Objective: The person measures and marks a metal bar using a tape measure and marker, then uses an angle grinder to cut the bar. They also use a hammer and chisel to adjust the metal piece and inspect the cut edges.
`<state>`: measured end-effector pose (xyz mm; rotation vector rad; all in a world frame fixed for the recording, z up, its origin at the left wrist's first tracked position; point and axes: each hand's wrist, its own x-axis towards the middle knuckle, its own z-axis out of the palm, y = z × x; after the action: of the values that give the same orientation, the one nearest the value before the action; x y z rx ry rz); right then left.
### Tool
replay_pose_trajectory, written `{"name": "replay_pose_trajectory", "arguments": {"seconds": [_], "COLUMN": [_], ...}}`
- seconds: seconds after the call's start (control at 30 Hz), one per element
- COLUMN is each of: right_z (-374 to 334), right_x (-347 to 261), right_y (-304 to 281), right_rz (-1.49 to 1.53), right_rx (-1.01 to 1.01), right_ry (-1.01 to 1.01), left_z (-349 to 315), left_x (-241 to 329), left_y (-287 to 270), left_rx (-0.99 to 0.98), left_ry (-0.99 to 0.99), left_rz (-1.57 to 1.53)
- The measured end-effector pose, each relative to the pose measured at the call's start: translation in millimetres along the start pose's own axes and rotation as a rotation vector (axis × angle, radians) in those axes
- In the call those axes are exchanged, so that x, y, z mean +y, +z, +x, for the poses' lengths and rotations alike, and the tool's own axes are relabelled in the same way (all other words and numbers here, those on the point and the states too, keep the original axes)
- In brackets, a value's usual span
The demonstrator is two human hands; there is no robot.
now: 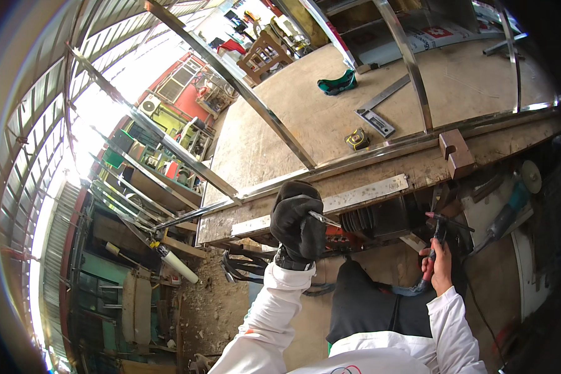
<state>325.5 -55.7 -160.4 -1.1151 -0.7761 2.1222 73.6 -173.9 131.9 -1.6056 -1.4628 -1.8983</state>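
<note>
My left hand (298,221), in a thick black glove, is closed at the near edge of the wooden workbench (505,149). From its right side sticks a slim silvery metal piece (324,219); the glove hides the rest. Bare, my right hand (441,267) grips the red and black handle of a TIG welding torch (437,240) below the bench edge. The torch's pinkish nozzle points left, and a thick cable runs from its handle across my lap. Beyond the left glove, a frame of shiny square metal tubes (268,118) lies over the bench.
On the bench are a tape measure (357,139), a try square (378,122), green goggles (337,83), a notched brown metal block (457,153) and a pale flat strip (361,196). An angle grinder (511,209) hangs at right. Black cables (246,265) hang at left.
</note>
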Motion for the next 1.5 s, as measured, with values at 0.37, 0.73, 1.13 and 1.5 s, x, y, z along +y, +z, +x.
{"name": "replay_pose_trajectory", "arguments": {"seconds": [0.37, 0.73, 1.13, 1.5], "right_z": [-0.6, -3.8, -174.8, -227.6], "right_x": [-4.6, -5.0, -43.8, -44.9], "right_y": [-4.9, -7.7, -163.1, -190.5], "right_rz": [-0.017, 0.336, 0.459, -0.55], "right_rx": [-0.009, -0.088, 0.419, 0.358], "right_ry": [-0.039, 0.023, -0.179, 0.28], "left_z": [5.8, 9.4, 73.0, 11.1], "left_x": [16.2, -1.7, 81.4, 104.4], "left_y": [0.4, -4.5, 5.5, 84.5], "left_rx": [-0.036, -0.083, -0.322, -0.419], "left_ry": [0.079, 0.004, -0.803, -1.057], "left_rz": [-0.008, -0.18, -0.955, -0.929]}}
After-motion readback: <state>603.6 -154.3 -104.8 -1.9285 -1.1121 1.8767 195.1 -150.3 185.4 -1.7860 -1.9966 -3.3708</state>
